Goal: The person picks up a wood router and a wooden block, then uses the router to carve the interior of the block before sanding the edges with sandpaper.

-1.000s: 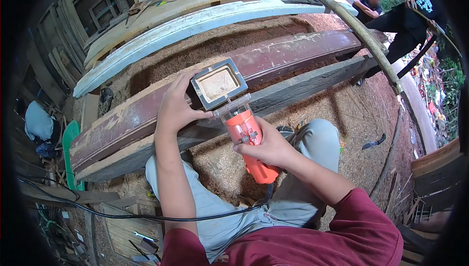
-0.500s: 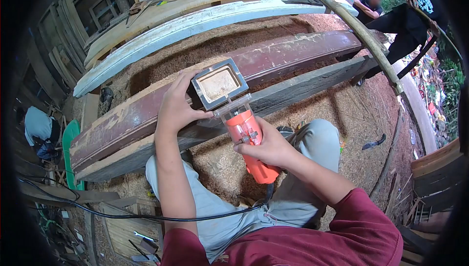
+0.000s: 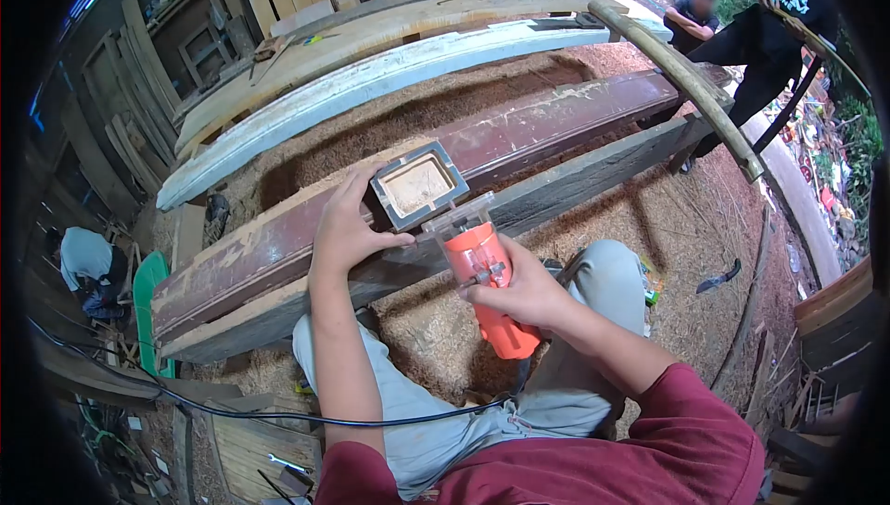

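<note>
My right hand is wrapped round the orange body of a trim router, whose clear base points up and away from me. That base meets the near right edge of a small rectangular wooden tray with a dark, notched rim and a pale hollowed inside. My left hand grips the tray from its left side, thumb low near the router base and fingers along the far edge. The tray is over a maroon-painted beam. From the router's lower end a black cord crosses my lap to the left.
A grey plank runs along the beam's near side. Beyond lie a white board and long timbers. A curved pole crosses at right. Two people are at the back right. Shavings cover the ground; a green chair stands left.
The whole view has shifted a little, so the hands, tray and router appear slightly lower and further right. Both hands keep their hold, and the router base still meets the tray edge.
</note>
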Motion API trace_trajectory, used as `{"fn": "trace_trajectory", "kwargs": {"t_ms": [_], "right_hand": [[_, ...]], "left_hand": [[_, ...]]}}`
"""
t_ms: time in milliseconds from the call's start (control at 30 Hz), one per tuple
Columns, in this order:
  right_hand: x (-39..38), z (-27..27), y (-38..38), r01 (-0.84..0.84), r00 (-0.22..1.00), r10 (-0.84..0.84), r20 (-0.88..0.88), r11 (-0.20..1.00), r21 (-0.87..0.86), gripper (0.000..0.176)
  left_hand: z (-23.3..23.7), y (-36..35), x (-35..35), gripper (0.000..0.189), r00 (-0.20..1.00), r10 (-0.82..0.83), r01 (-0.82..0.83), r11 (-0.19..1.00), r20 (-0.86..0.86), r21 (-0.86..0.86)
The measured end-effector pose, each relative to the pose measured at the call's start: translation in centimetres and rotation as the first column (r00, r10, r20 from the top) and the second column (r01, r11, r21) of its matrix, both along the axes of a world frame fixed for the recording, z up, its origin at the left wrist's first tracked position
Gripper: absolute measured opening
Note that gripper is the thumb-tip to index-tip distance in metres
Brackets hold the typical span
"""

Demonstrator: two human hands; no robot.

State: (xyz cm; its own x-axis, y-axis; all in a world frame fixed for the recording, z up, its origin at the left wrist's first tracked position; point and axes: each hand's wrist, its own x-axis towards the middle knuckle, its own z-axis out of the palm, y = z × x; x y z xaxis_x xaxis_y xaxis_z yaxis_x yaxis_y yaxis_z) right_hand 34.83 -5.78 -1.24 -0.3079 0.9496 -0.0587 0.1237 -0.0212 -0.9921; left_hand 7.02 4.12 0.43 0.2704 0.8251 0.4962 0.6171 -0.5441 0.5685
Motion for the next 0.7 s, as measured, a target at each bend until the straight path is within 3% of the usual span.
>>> {"fn": "trace_trajectory", "kwargs": {"t_ms": [233, 433, 533, 633, 700], "right_hand": [[2.1, 1.1, -0.2, 0.089, 0.988, -0.093, -0.12, 0.995, -0.04, 0.051], [3.8, 0.4, -0.6, 0.105, 0.972, -0.133, -0.195, 0.984, -0.144, 0.045], [4.6, 0.3, -1.0, 0.131, 0.963, -0.17, -0.209, 0.973, -0.19, 0.044], [5.4, 0.5, -1.3, 0.148, 0.956, -0.201, -0.213, 0.959, -0.24, 0.043], [5.9, 0.6, -1.5, 0.145, 0.953, -0.2, -0.228, 0.961, -0.236, 0.042]], "left_hand": [[-0.7, 0.5, -0.4, 0.117, 0.991, 0.042, -0.038, 0.999, -0.126, 0.032], [-0.7, 0.4, 0.0, 0.114, 0.979, 0.092, -0.074, 0.992, -0.183, 0.105], [0.5, -0.6, 1.1, 0.098, 0.982, 0.082, -0.05, 0.981, -0.171, 0.187], [1.2, -1.0, 2.0, 0.067, 0.973, 0.021, 0.04, 0.966, -0.228, 0.257], [0.4, -0.7, 2.4, 0.053, 0.99, -0.086, 0.103, 0.982, -0.108, 0.159]]}}
